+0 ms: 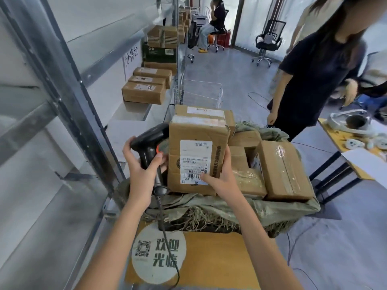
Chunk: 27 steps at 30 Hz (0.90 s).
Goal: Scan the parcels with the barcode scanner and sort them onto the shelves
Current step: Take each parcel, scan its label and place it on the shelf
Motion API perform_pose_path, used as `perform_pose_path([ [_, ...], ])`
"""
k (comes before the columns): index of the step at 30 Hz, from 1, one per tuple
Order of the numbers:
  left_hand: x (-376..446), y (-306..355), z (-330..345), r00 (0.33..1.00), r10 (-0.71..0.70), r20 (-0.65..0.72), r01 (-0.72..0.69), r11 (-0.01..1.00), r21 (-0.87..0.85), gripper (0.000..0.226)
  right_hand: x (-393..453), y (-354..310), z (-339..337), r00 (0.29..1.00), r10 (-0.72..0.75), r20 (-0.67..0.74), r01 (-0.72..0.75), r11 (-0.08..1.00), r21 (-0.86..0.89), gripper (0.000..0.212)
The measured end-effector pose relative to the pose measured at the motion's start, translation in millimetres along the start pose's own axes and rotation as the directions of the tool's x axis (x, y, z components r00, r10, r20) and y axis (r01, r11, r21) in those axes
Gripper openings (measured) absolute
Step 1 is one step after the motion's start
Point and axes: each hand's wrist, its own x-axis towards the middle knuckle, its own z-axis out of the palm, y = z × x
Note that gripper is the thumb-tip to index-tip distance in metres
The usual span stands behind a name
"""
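My left hand (139,170) grips the handle of a black barcode scanner (149,143), whose head points right at a brown cardboard parcel (196,130). My right hand (219,176) holds that parcel upright by its lower right corner, thumb on the white barcode label (195,162) that faces me. The parcel stands over a green woven sack (209,206) that holds several more cardboard parcels (282,168). A metal shelf (134,109) on the left carries several sorted parcels (143,92).
The scanner's cable (165,233) hangs down over an orange mat (219,258) on the floor. A person in dark clothes (310,80) stands at the right beside a low yellow table (345,143). A white wire basket (201,93) sits behind the sack. Office chairs stand farther back.
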Motion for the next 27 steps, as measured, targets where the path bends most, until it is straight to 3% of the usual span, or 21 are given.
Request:
perform_pose_path([
  [5, 2, -12, -13, 0.999, -0.042, -0.019, 0.042, 0.999, 0.009, 0.067, -4, -4, -2, 1.000, 0.012, 0.009, -0.012, 0.999, 0.047, 0.092],
  [8, 7, -12, -17, 1.000, -0.020, -0.003, 0.020, 1.000, 0.010, 0.066, 8, -43, -5, 0.992, -0.051, -0.113, 0.061, 0.995, 0.082, 0.087],
  [11, 10, -13, -16, 0.997, -0.073, 0.030, 0.074, 0.996, -0.044, 0.066, 34, -89, -8, 0.953, -0.216, -0.211, 0.173, 0.963, -0.206, 0.081],
  [14, 11, -13, -16, 0.996, -0.091, 0.027, 0.093, 0.992, -0.091, 0.067, 66, -118, -7, 0.931, -0.365, 0.025, 0.291, 0.699, -0.653, 0.068],
  [17, 13, -15, -19, 0.997, -0.079, 0.020, 0.081, 0.990, -0.114, 0.066, 77, -115, 6, 0.941, -0.218, 0.260, 0.335, 0.483, -0.809, 0.058],
  [19, 14, -15, -21, 0.997, -0.075, 0.013, 0.076, 0.992, -0.101, 0.065, 71, -98, 15, 0.949, -0.105, 0.298, 0.315, 0.398, -0.862, 0.058],
  [22, 13, -15, -26, 0.997, -0.032, -0.066, 0.032, 0.999, -0.001, 0.063, 46, -68, 31, 0.941, -0.023, 0.338, 0.327, 0.329, -0.886, 0.065],
  [24, 14, -12, -29, 0.992, 0.006, -0.125, 0.005, 0.997, 0.081, 0.064, 23, -49, 38, 0.941, -0.030, 0.337, 0.325, 0.355, -0.877, 0.069],
  [27, 18, -13, -32, 0.992, -0.050, -0.116, 0.043, 0.997, -0.061, 0.067, 20, -41, 34, 0.950, -0.044, 0.310, 0.299, 0.417, -0.858, 0.066],
])
